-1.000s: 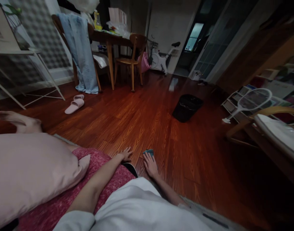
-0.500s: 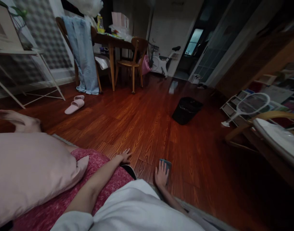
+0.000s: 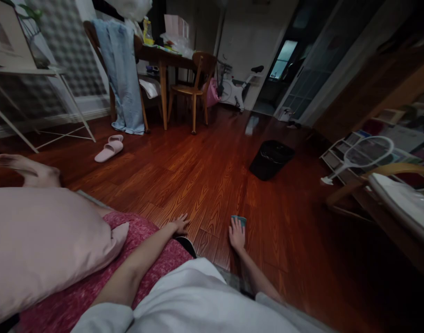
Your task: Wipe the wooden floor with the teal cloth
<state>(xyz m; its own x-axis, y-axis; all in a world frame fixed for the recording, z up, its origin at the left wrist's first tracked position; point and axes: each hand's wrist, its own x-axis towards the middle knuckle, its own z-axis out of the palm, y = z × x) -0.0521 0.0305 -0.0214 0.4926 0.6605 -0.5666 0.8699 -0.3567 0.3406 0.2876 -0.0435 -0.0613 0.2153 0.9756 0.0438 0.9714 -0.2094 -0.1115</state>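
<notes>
My right hand (image 3: 237,234) lies flat, fingers stretched, on a small teal cloth-like piece (image 3: 243,221) on the wooden floor (image 3: 212,180). Most of that piece is hidden beneath the hand, so I cannot tell whether it is a cloth or a pad. My left hand (image 3: 180,224) rests with spread fingers at the edge of the seat, near a dark rounded object (image 3: 187,245) with a pale rim, and holds nothing. A pink pillow (image 3: 45,240) covers part of my legs and the magenta fabric (image 3: 152,263).
A black trash bin (image 3: 270,159) stands ahead to the right. Pink slippers (image 3: 109,150) lie ahead to the left. Further off are a wooden chair (image 3: 194,90), jeans (image 3: 119,78) draped over another chair, and a white exercise bike (image 3: 234,90). A racket (image 3: 367,151) leans at the right.
My right hand has slid forward over the floor together with the teal piece. My left hand stays in place. The view has shifted slightly.
</notes>
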